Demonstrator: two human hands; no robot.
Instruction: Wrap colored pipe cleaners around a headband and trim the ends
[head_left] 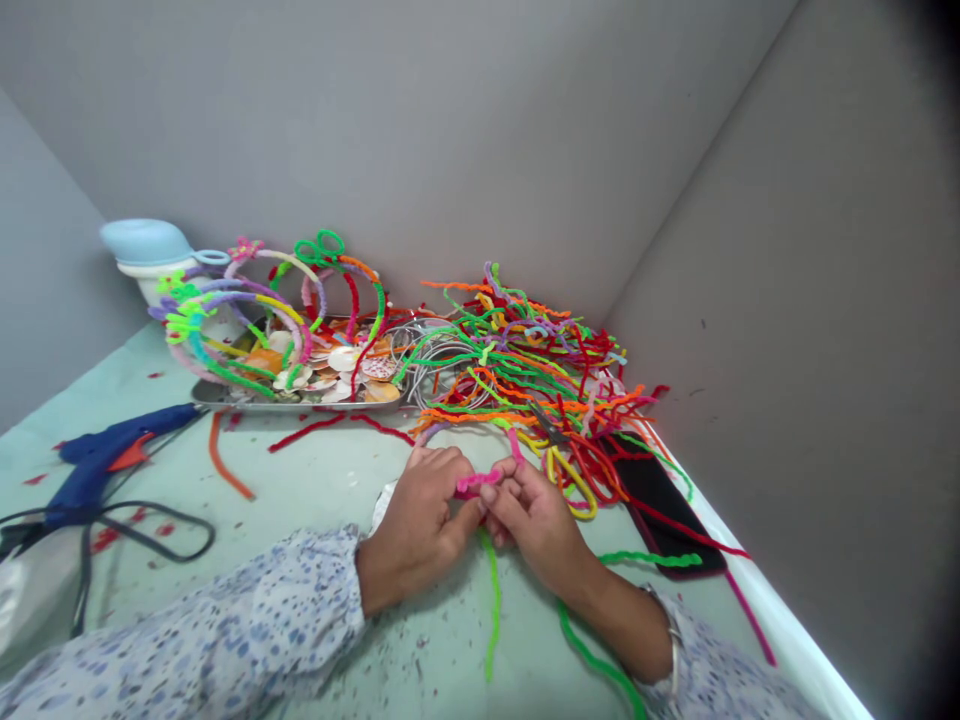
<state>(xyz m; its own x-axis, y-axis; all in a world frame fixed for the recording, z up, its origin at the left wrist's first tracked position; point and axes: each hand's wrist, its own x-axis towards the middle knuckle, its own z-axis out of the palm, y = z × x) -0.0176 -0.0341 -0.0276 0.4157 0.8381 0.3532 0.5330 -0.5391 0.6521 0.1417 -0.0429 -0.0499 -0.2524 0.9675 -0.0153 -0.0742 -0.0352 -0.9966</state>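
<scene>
Both hands meet near the table's middle, pinching a short pink pipe cleaner between them. My left hand is closed on its left end. Fingers of my right hand curl round its right end. A green pipe cleaner trails from under the hands toward me. Just beyond the hands lies a big tangle of coloured pipe cleaners.
A metal tray at the back left holds shells and pipe-cleaner hoops. A blue glue gun with a black cord lies at the left. A dark phone lies at the right edge. Grey walls close in behind and on the right.
</scene>
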